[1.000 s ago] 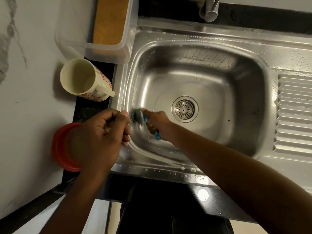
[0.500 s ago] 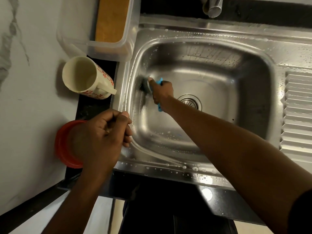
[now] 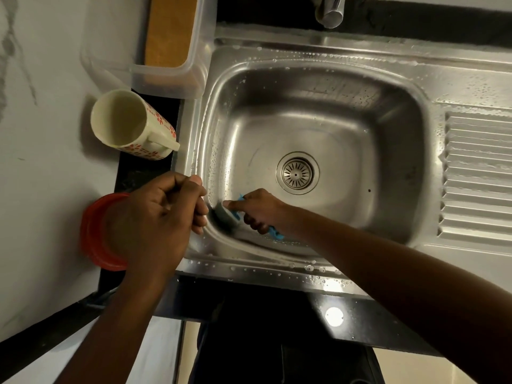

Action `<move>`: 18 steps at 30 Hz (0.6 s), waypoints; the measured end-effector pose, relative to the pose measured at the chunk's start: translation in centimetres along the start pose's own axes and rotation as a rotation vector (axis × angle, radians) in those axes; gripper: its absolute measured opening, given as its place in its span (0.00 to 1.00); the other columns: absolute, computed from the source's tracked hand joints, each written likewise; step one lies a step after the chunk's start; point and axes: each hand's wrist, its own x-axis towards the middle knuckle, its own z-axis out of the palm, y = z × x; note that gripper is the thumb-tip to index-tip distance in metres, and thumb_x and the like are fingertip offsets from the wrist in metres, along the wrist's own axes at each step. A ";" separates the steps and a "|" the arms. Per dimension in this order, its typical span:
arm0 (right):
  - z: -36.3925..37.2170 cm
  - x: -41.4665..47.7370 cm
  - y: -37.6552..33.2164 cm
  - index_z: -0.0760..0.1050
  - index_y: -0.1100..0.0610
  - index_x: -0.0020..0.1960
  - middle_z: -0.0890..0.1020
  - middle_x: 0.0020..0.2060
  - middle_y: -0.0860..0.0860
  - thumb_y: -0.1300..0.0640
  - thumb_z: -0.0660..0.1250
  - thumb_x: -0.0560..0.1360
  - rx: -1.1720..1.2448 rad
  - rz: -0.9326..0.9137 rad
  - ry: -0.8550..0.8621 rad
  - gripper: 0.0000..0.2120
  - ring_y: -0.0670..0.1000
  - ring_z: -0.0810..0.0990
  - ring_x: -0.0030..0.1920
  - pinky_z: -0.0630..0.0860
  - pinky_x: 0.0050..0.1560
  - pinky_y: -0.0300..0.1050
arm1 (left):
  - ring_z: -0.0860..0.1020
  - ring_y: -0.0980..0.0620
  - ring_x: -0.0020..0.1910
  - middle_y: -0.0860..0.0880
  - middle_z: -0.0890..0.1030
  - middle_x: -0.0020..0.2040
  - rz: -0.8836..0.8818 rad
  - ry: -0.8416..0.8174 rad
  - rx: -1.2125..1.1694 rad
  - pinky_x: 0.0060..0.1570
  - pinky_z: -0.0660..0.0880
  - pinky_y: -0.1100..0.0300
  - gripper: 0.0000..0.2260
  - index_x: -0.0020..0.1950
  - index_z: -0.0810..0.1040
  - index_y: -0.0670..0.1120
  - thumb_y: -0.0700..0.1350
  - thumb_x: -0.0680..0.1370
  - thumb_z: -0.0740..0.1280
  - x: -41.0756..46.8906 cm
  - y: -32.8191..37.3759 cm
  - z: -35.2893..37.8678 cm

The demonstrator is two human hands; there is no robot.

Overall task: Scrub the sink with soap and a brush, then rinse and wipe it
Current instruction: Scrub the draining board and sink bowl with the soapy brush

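Note:
A stainless steel sink fills the middle of the view, wet with droplets, its round drain in the basin floor. My right hand grips a blue-handled brush and presses its head against the basin's near-left corner. My left hand rests on the sink's left rim with its fingers curled into a fist; nothing shows in it.
A cream mug with red flowers lies on its side left of the sink. A red lid sits partly under my left hand. A clear plastic container stands at the back left. The tap spout hangs above; the ribbed drainboard lies right.
My right hand has drawn the brush back from the far part of the left wall to the basin's near-left corner. My left hand has stayed on the rim.

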 end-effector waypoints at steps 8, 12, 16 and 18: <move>-0.8 -0.7 -0.6 0.77 0.58 0.51 0.71 0.30 0.50 0.42 0.74 0.77 0.085 -0.082 -0.134 0.19 0.48 0.63 0.26 0.61 0.26 0.38 | 0.78 0.50 0.29 0.45 0.81 0.31 0.008 -0.006 0.006 0.30 0.77 0.62 0.12 0.43 0.81 0.39 0.42 0.85 0.67 -0.4 -0.1 0.2; -0.2 1.0 1.1 0.75 0.57 0.44 0.74 0.32 0.53 0.38 0.73 0.77 0.019 -0.030 -0.024 0.21 0.48 0.67 0.26 0.65 0.26 0.40 | 0.78 0.49 0.29 0.46 0.81 0.31 0.010 -0.002 0.005 0.30 0.78 0.60 0.11 0.44 0.81 0.39 0.41 0.85 0.67 -0.3 -0.1 0.2; -0.9 0.5 1.2 0.76 0.56 0.45 0.74 0.31 0.52 0.39 0.73 0.77 -0.077 -0.035 -0.042 0.20 0.48 0.68 0.25 0.65 0.26 0.39 | 0.78 0.48 0.29 0.44 0.81 0.32 0.008 0.010 0.004 0.30 0.77 0.58 0.12 0.43 0.81 0.39 0.41 0.85 0.68 -0.3 -0.1 0.1; -1.6 -0.8 0.6 0.75 0.55 0.43 0.71 0.30 0.51 0.40 0.74 0.77 -0.056 -0.059 -0.125 0.19 0.48 0.65 0.26 0.62 0.27 0.39 | 0.78 0.47 0.29 0.44 0.81 0.32 0.013 0.022 0.003 0.30 0.77 0.57 0.12 0.43 0.81 0.40 0.41 0.85 0.68 -0.1 -0.1 0.0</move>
